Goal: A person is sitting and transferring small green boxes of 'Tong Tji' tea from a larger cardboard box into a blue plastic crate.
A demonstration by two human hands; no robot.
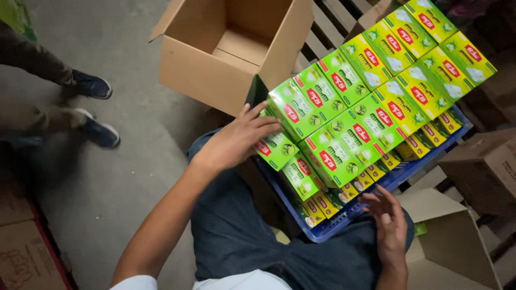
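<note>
I see my left hand (239, 140) spread flat with open fingers on the near green boxes (301, 110), pressing their side so the stack stays in line. My right hand (388, 223) is open and holds nothing, hovering just beside the rim of the blue crate (344, 217) that carries the boxes on my lap. An open cardboard carton (231, 48) stands on the floor behind, near another person's shoes (97, 110).

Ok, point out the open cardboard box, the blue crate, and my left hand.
open cardboard box (201, 72): head view, front wall.
blue crate (344, 219): head view, near rim.
left hand (236, 140): head view, back of hand.
</note>
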